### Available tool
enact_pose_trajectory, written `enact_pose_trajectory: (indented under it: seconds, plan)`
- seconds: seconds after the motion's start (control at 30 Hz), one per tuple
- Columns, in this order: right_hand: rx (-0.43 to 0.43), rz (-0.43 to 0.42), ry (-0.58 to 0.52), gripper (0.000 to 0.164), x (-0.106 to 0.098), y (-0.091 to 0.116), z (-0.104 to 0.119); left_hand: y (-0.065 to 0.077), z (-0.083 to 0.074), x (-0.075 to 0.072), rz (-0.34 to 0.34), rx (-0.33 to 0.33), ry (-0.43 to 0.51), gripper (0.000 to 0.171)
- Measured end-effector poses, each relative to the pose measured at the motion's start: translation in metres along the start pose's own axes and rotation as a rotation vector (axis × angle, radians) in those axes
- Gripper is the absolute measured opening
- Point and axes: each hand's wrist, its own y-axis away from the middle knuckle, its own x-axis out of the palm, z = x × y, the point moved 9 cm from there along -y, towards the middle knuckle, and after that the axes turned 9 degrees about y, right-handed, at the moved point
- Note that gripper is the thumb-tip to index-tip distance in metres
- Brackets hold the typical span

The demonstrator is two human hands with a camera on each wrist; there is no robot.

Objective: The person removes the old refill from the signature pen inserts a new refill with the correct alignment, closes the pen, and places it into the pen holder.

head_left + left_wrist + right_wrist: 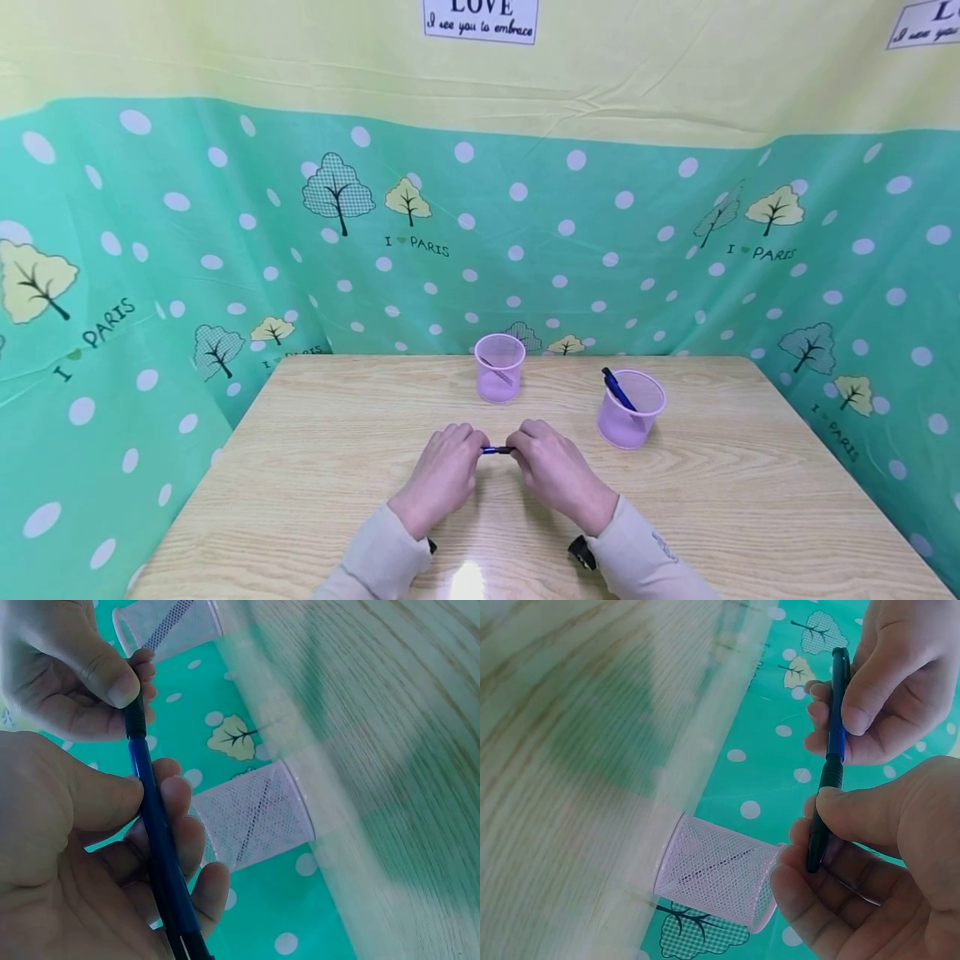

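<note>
Between both hands, a blue pen with a black grip section [498,450] is held level above the table. My left hand [444,471] pinches its blue barrel [159,829] between thumb and fingers. My right hand [558,475] pinches the black end [823,825] with the thumb on top. In the right wrist view the left hand [907,675] holds the far blue end. A pink mesh pen cup [626,429] stands just beyond the right hand, with a blue pen [618,389] leaning inside it.
A second pink mesh pen cup [498,387] stands farther back near the table's rear edge, with a slim pen inside it. A green and yellow printed cloth [517,275] hangs behind and beside the wooden table [345,442].
</note>
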Motion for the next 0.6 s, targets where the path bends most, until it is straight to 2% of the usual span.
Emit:
enact_pose_trajectory:
  seconds: [0.17,0.33,0.6]
  plan:
    - [0.002,0.001,-0.002,0.009,0.0002,0.0003,0.0001,0.0005,0.0,-0.0021,-0.027,0.006,0.033,0.009]
    - [-0.008,-0.009,0.002,0.009,-0.0005,0.0,0.0013,0.001,0.0006,-0.0022,-0.025,-0.004,0.059,0.024]
    - [-0.018,-0.01,0.0,0.01,-0.0012,-0.0005,0.0034,0.001,-0.0004,-0.0071,-0.072,0.014,0.056,0.033]
